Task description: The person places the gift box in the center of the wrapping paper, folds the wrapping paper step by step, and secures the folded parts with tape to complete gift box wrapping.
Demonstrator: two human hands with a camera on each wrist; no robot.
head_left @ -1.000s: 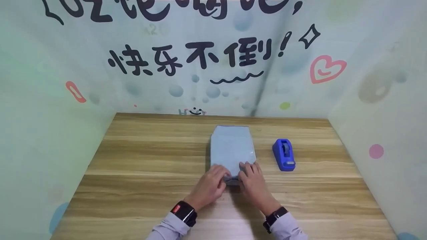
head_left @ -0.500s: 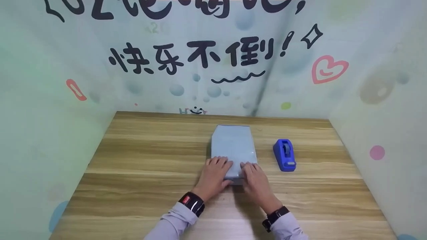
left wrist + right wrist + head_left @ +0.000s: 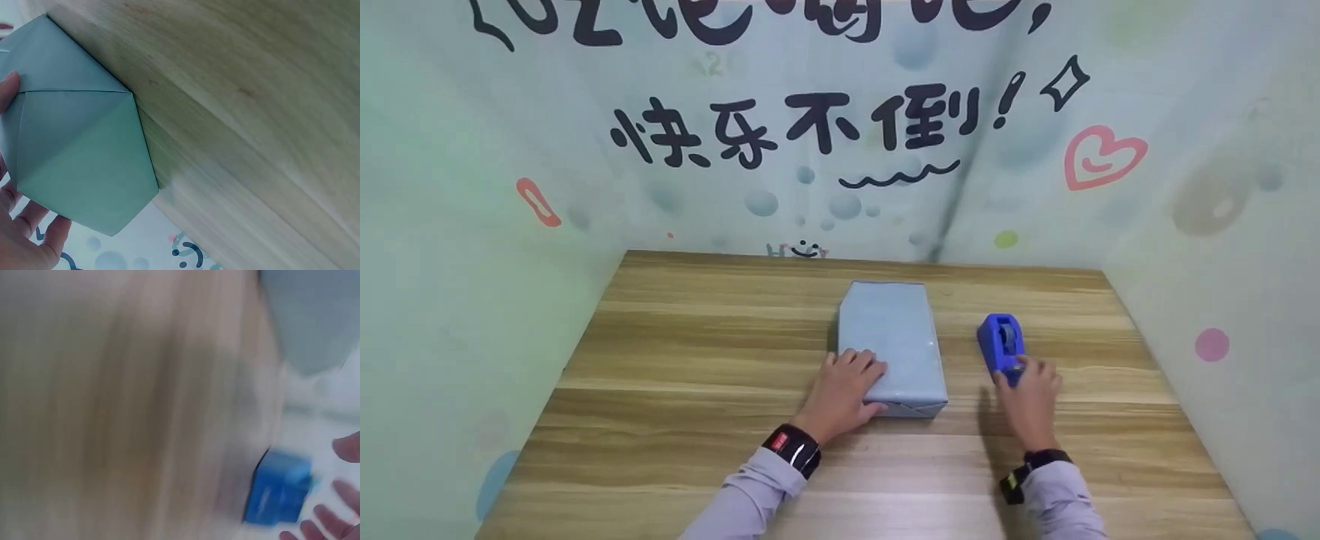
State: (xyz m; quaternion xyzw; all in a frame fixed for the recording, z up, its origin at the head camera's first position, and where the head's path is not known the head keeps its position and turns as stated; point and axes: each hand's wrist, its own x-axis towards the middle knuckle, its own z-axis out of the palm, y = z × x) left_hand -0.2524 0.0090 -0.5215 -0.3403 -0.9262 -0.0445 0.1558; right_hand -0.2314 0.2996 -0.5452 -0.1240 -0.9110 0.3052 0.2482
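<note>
A box wrapped in light blue-grey paper [image 3: 894,330] lies on the wooden table [image 3: 697,360]. My left hand [image 3: 838,397] holds its near left corner, fingers over the top and thumb on the near end. In the left wrist view, folded paper flaps show on the box end [image 3: 84,140], with the thumb [image 3: 8,90] against a fold. To the right, my right hand [image 3: 1030,397] reaches over the near end of a blue tape dispenser [image 3: 991,341]. Its fingers are spread in the blurred right wrist view, beside the dispenser [image 3: 275,489].
Behind the table stands a pale printed backdrop [image 3: 720,217] with dark lettering and coloured bubbles. Pale side panels [image 3: 457,300] border the table left and right. The box and the tape dispenser stand a short gap apart.
My right hand has left the box's near end and moved right to the tape dispenser. My left fingers have shifted from the near edge further onto the top.
</note>
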